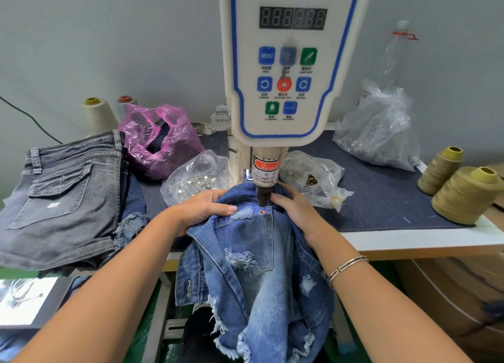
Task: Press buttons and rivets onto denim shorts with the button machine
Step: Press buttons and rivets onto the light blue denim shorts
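A pair of blue ripped denim shorts (pixel 253 256) hangs over the table's front edge, its pocket corner under the button machine's dark press head (pixel 263 196). A small red light dot and a rivet (pixel 262 212) show at that pocket corner. My left hand (pixel 203 208) grips bunched denim left of the press head, thumb on top. My right hand (pixel 296 211) holds the fabric on the right, fingers close to the head. The white button machine panel (pixel 289 62) rises above.
Grey denim shorts (pixel 62 199) lie stacked at the left. A pink bag (pixel 161 139), clear bags of metal parts (pixel 196 177) (pixel 313 175) (pixel 379 128), thread cones (pixel 469 196) (pixel 99 115) and a plastic bottle (pixel 394 57) surround the machine on the blue mat (pixel 381 199).
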`<state>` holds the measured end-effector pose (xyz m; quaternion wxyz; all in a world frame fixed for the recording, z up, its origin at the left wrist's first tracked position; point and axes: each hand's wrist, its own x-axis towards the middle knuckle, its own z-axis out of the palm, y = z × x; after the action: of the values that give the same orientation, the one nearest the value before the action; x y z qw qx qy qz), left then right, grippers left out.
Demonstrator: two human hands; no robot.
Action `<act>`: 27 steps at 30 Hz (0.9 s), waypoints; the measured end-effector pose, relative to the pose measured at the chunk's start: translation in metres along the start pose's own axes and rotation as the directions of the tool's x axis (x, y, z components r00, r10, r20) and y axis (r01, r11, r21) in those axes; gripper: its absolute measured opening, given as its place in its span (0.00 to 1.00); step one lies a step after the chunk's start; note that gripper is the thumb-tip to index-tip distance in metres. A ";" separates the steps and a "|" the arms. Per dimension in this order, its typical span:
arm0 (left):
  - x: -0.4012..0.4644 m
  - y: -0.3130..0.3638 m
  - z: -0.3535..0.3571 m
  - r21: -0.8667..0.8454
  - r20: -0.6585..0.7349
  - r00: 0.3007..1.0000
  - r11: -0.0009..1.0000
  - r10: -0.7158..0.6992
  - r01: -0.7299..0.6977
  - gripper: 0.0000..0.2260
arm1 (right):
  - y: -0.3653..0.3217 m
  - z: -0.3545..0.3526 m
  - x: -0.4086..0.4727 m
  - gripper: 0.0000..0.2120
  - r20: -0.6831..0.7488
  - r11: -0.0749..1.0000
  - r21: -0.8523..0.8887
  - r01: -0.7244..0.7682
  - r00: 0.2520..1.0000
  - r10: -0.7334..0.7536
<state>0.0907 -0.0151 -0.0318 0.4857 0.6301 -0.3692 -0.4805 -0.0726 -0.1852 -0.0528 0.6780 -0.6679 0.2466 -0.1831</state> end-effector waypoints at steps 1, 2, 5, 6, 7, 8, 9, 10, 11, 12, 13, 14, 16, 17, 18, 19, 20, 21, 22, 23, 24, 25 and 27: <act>0.000 0.000 0.000 0.008 0.000 1.000 1.000 0.001 -0.001 0.23 | 0.000 0.001 0.000 0.22 0.000 1.000 0.000 -0.001 1.000 0.001; 0.000 0.001 0.000 0.014 -0.001 1.000 1.000 0.001 -0.001 0.23 | 0.000 0.001 0.000 0.23 0.001 1.000 0.000 -0.002 1.000 0.002; 0.000 0.001 0.000 0.023 0.002 1.000 1.000 -0.006 0.006 0.22 | -0.001 0.002 -0.001 0.23 -0.001 1.000 0.006 -0.010 1.000 0.010; 0.000 0.000 0.000 0.026 0.001 1.000 1.000 -0.006 0.006 0.22 | -0.002 0.002 -0.002 0.23 -0.001 1.000 0.006 -0.012 1.000 0.012; 0.000 0.000 0.000 0.026 0.004 1.000 1.000 -0.004 0.004 0.22 | -0.003 0.003 -0.003 0.23 0.000 1.000 0.010 -0.012 1.000 0.012; 0.000 0.000 -0.001 0.025 0.006 1.000 1.000 -0.004 0.004 0.22 | -0.004 0.003 -0.004 0.22 -0.001 1.000 0.019 -0.012 1.000 0.012; 0.001 -0.001 -0.001 0.021 0.008 1.000 1.000 -0.002 0.002 0.22 | -0.005 0.004 -0.006 0.21 -0.003 1.000 0.029 -0.012 1.000 0.012; 0.001 -0.001 -0.001 0.018 0.007 1.000 1.000 0.001 -0.001 0.22 | -0.007 0.004 -0.007 0.20 -0.005 0.999 0.036 -0.012 1.000 0.012; 0.001 -0.002 -0.001 0.015 0.003 1.000 1.000 0.004 -0.004 0.24 | -0.008 0.004 -0.008 0.19 -0.005 0.999 0.043 -0.013 1.000 0.013; 0.002 -0.002 -0.002 0.014 -0.003 1.000 1.000 0.006 -0.006 0.26 | -0.009 0.005 -0.009 0.18 -0.003 0.999 0.048 -0.011 1.000 0.011; 0.002 -0.003 -0.002 0.016 -0.010 1.000 1.000 0.006 -0.006 0.28 | -0.011 0.006 -0.010 0.17 -0.003 0.999 0.052 -0.007 1.000 0.007; 0.002 -0.003 -0.002 0.023 -0.019 1.000 1.000 0.007 -0.007 0.29 | -0.012 0.007 -0.012 0.17 -0.003 0.999 0.054 -0.004 1.000 0.004; 0.003 -0.004 -0.002 0.048 -0.023 1.000 0.999 0.006 -0.005 0.29 | -0.016 0.008 -0.016 0.15 -0.002 0.998 0.065 -0.008 1.000 0.008; 0.004 -0.003 -0.003 0.061 -0.016 1.000 0.998 0.000 0.001 0.29 | -0.018 0.008 -0.017 0.14 0.008 0.997 0.075 -0.019 1.000 0.018; 0.004 -0.002 -0.003 0.071 0.000 1.000 0.997 -0.010 0.010 0.29 | -0.019 0.007 -0.019 0.12 0.025 0.996 0.081 -0.038 0.999 0.036; 0.004 0.001 -0.004 0.081 0.028 0.999 0.996 -0.024 0.021 0.29 | -0.021 0.005 -0.021 0.11 0.046 0.995 0.085 -0.060 0.997 0.056; 0.003 0.005 -0.004 0.096 0.065 0.997 0.995 -0.040 0.034 0.30 | -0.023 0.003 -0.023 0.09 0.068 0.993 0.088 -0.081 0.995 0.075; 0.003 0.009 -0.004 0.116 0.104 0.993 0.992 -0.057 0.045 0.30 | -0.024 0.000 -0.026 0.08 0.091 0.990 0.098 -0.100 0.992 0.091; 0.002 0.013 -0.004 0.133 0.136 0.988 0.990 -0.071 0.053 0.31 | -0.024 -0.002 -0.030 0.07 0.110 0.986 0.116 -0.119 0.988 0.106; 0.001 0.016 -0.003 0.143 0.156 0.984 0.988 -0.081 0.058 0.32 | -0.025 -0.004 -0.034 0.07 0.125 0.979 0.147 -0.139 0.985 0.121; 0.000 0.017 -0.002 0.150 0.164 0.983 0.987 -0.087 0.062 0.33 | -0.025 -0.006 -0.038 0.07 0.140 0.972 0.179 -0.152 0.982 0.128; -0.001 0.018 -0.001 0.160 0.162 0.983 0.985 -0.088 0.061 0.33 | -0.025 -0.007 -0.042 0.09 0.158 0.967 0.204 -0.154 0.980 0.123; -0.002 0.017 0.001 0.190 0.144 0.987 0.981 -0.077 0.049 0.29 | -0.025 -0.008 -0.051 0.10 0.169 0.975 0.181 -0.127 0.981 0.097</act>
<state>0.0892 -0.0175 -0.0150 0.3800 0.6459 -0.4280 -0.5053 -0.1166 -0.1629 -0.0230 0.7658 -0.5971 0.2101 -0.1133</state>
